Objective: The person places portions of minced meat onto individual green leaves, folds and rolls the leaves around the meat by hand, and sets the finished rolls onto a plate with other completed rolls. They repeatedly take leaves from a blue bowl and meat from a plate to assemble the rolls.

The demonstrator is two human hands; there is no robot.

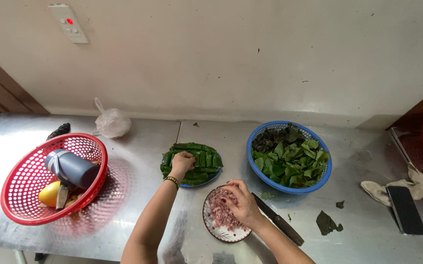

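My left hand (182, 163) rests fingers-down on a plate of rolled green leaf parcels (202, 161), closed around one of the rolls. My right hand (240, 203) is over a small patterned plate (221, 233) of pink minced meat (221, 212), fingertips pinching into the mince. A blue basket (289, 188) of loose green leaves stands just right of both plates.
A red basket (25, 210) at the left holds a grey bottle (72, 168) and a yellow fruit. A knife (280, 222) lies beside the meat plate. A knotted plastic bag (111, 122) sits near the wall. A phone (406, 210) and cloth (380, 190) lie at right, with torn leaf scraps (326, 222).
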